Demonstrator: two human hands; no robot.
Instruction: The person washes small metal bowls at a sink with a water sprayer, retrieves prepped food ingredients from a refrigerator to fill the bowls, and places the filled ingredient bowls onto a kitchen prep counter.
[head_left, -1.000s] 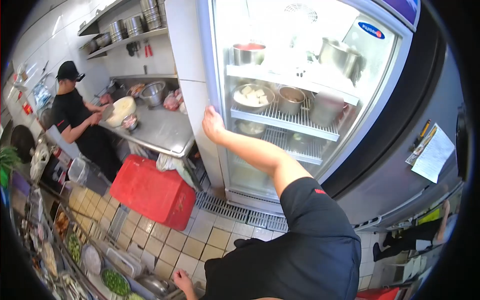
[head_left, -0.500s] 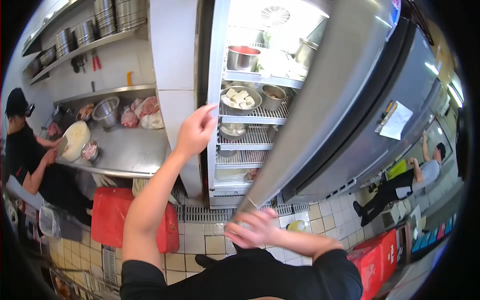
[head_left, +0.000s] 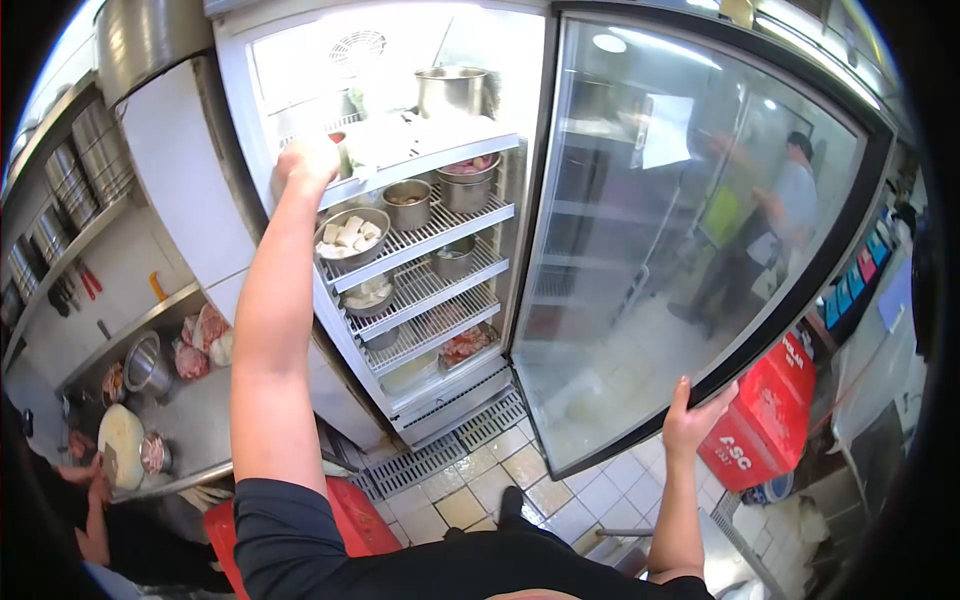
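Left hand (head_left: pixel 309 160), ten o'clock, beside red-topped pot (head_left: pixel 338 137); grip unclear, level handling advised. Right hand (head_left: pixel 688 425), four o'clock; fingers spread at door (head_left: pixel 655 424), steady bracing advised.

Fridge interior (head_left: pixel 400 75): brightest toward eleven o'clock, lit from within, blown out to white around the upper shelf (head_left: pixel 425 152)
Glass door (head_left: pixel 640 270): hazy at two o'clock, streaked with reflected light near one
Ceiling light (head_left: pixel 820 52): glaring at two o'clock
Left hand (head_left: pixel 308 160): pale and slightly soft at ten o'clock
Floor tiles (head_left: pixel 490 487): moderately lit, glossy at six o'clock
Co-worker (head_left: pixel 115 520): dim at eight o'clock
Wall shelf (head_left: pixel 75 255): bowed by lens distortion at nine o'clock
Corners: black, vignetted
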